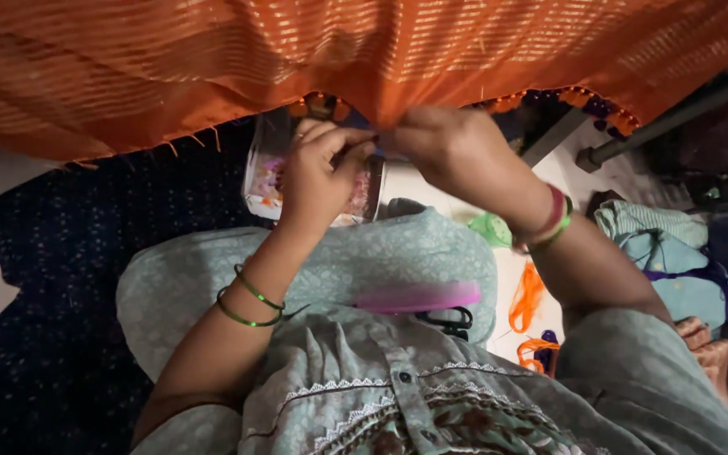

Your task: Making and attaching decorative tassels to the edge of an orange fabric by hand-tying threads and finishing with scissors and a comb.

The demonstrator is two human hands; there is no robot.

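Both hands meet at the hem of the orange sari cloth (364,59). My left hand (318,173) has its fingers curled and pinched at the beaded edging (587,99); my right hand (444,147) pinches the same hem just beside it. Beading shows along the right stretch; the left stretch carries loose fringe only. Clear bead box (263,181) sits under my left hand; pink comb (419,297) and scissors (448,320) lie on my lap.
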